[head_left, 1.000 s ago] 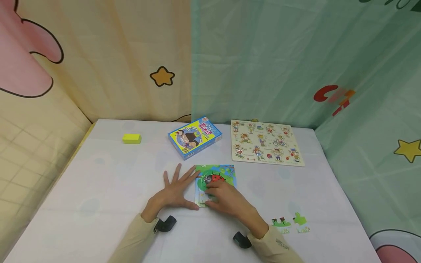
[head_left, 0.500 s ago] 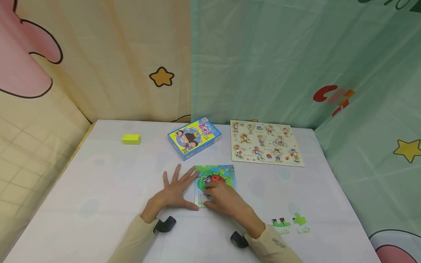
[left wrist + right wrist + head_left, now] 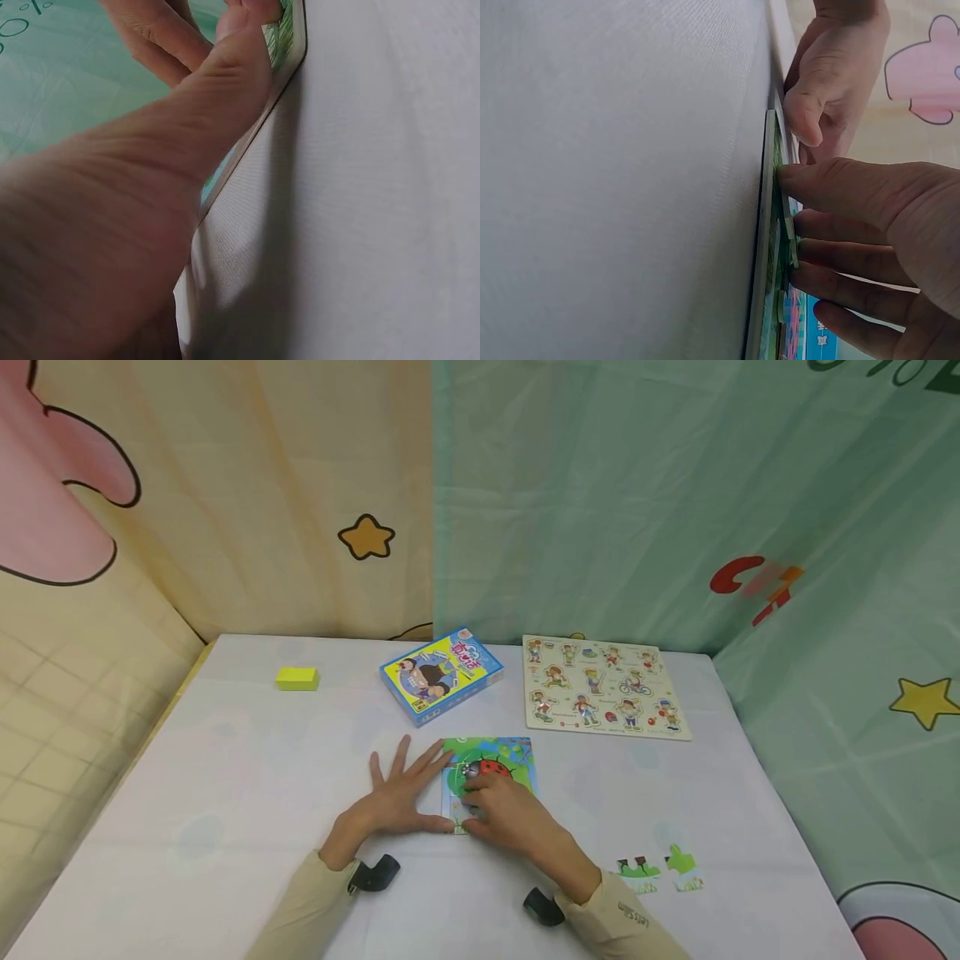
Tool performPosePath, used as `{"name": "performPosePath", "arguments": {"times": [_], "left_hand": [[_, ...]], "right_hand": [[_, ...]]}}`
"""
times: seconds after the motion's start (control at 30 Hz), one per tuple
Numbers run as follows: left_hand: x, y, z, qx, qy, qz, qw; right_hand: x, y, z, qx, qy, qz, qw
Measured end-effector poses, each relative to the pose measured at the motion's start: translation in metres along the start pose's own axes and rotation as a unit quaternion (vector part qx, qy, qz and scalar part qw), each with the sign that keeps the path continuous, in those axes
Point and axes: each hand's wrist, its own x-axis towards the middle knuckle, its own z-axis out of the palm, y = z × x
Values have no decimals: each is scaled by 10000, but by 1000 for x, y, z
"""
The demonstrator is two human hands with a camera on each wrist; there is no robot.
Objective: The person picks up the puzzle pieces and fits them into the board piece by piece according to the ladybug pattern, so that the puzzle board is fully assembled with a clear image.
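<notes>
A small jigsaw board (image 3: 454, 783) with a ladybird picture lies flat on the white table. My left hand (image 3: 387, 803) spreads its fingers along the board's left side, with the fingertips and thumb touching its edge. My right hand (image 3: 516, 816) bends over the lower middle of the board. In the right wrist view, its thumb and fingers hold a jigsaw piece (image 3: 787, 214) between them, slightly raised and tilted against the board. The right hand hides much of the lower picture. Two loose green and white jigsaw pieces, a left one (image 3: 639, 873) and a right one (image 3: 684, 867), lie to the right.
Behind the board lies a blue and yellow box (image 3: 442, 675). A wooden peg puzzle (image 3: 606, 687) with children's figures is at the back right. At the back left sits a yellow block (image 3: 297, 678). Curtains (image 3: 570, 502) hang beyond the table's far edge.
My left thumb has moved slightly up and over the board's lower left corner. The right hand has shifted a little to the left, still at the board.
</notes>
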Motion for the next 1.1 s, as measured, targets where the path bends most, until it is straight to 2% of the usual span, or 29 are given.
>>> {"name": "performPosePath", "arguments": {"times": [0.2, 0.57, 0.8, 1.1], "left_hand": [[0, 0, 2, -14, 76, -25, 10000], [1, 1, 1, -105, 20, -123, 9999], [-1, 1, 1, -94, 33, -123, 9999], [1, 2, 1, -58, -8, -143, 9999]], "right_hand": [[0, 0, 1, -9, -53, 31, 10000], [0, 0, 0, -41, 25, -3, 10000], [1, 0, 4, -146, 231, -252, 9993], [0, 0, 4, -158, -28, -226, 9996]]}}
